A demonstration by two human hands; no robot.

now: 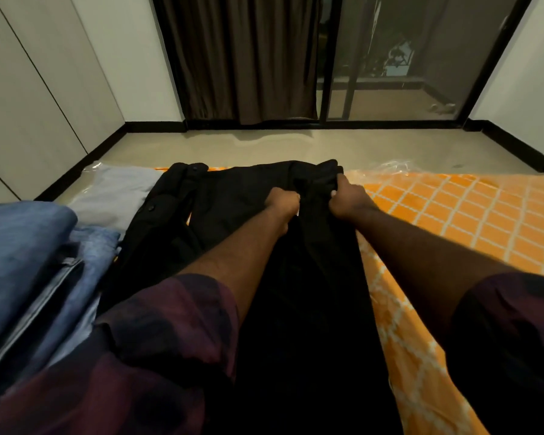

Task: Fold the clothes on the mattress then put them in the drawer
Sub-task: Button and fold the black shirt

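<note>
Now L hand [281,204], R hand [349,200] clutch black garment's [311,293] far end on mattress [453,215].

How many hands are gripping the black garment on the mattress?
2. The left hand grips the black garment near its far end; the right hand grips it just to the right.

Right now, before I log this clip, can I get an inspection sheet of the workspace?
Surface: orange checked mattress, clear plastic at its far edge.
Job's things: black garment spread along the mattress; blue clothes piled at left; pale grey garment beyond them.
Clutter: nothing seen.
Grips: left grip and right grip both curled on the black garment near its far end.
Cables: nothing seen.
Surroundings: brown curtain, glass sliding door, white wall panels at left; drawer not in view.
</note>
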